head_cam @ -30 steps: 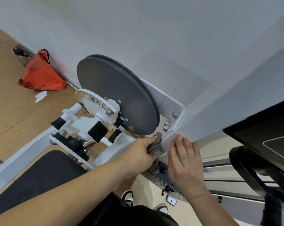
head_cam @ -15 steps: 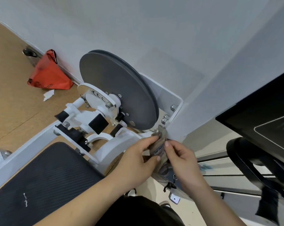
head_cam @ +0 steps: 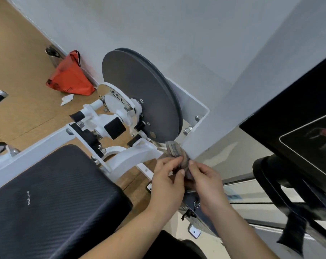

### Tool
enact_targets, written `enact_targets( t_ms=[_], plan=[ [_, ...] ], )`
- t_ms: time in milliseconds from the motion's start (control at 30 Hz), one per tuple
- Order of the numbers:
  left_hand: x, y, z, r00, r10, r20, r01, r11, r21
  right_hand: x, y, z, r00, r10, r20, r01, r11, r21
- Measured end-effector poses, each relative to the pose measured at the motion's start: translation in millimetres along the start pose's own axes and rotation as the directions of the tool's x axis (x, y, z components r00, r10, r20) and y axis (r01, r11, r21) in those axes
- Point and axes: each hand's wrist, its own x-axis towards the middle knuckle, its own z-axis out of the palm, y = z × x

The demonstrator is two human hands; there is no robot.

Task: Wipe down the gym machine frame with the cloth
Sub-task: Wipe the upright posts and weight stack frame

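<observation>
Cloth (head_cam: 174, 153): grey-brown, bunched, pinched from both sides. The left hand (head_cam: 167, 181) has thumb and fingers on it, and the right hand (head_cam: 205, 178) takes it at the fingertips. It sits at 5 o'clock of the dark disc (head_cam: 139, 94), just beside the white frame (head_cam: 196, 139).

Likely light, soft and floppy, so best wadded into one palm. The frame's paint looks smooth; its bolts could snag.

Tan floor (head_cam: 24, 58), pale wall (head_cam: 177, 30). Red bag (head_cam: 68, 80) at the disc's 9 o'clock.

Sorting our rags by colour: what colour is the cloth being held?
The cloth is grey-brown with a ribbed look; the head view shows it.
</observation>
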Motion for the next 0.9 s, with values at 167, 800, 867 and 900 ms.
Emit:
enact_targets(
  t_ms=[167,800,867,900],
  plan=[
    [16.0,-11.9,16.0,0.991,0.000,-0.131,0.004,1.000,0.029,-6.0,11.5,-4.5,0.999,0.015,0.037,-0.015,1.000,-0.007],
    [12.8,-77.5,53.8,0.959,-0.095,-0.265,0.108,0.994,0.034,23.7,84.4,-40.4,0.990,-0.142,-0.006,0.138,0.967,-0.212],
    [18.0,-78.4,55.8,0.957,-0.029,-0.288,0.045,0.998,0.047,38.1,84.3,-34.1,0.985,-0.172,-0.033,0.162,0.964,-0.211],
    [18.8,-81.9,57.4,0.954,0.031,-0.298,-0.015,0.998,0.057,47.0,84.1,-32.6,0.979,-0.197,-0.050,0.183,0.962,-0.204]
  ],
)
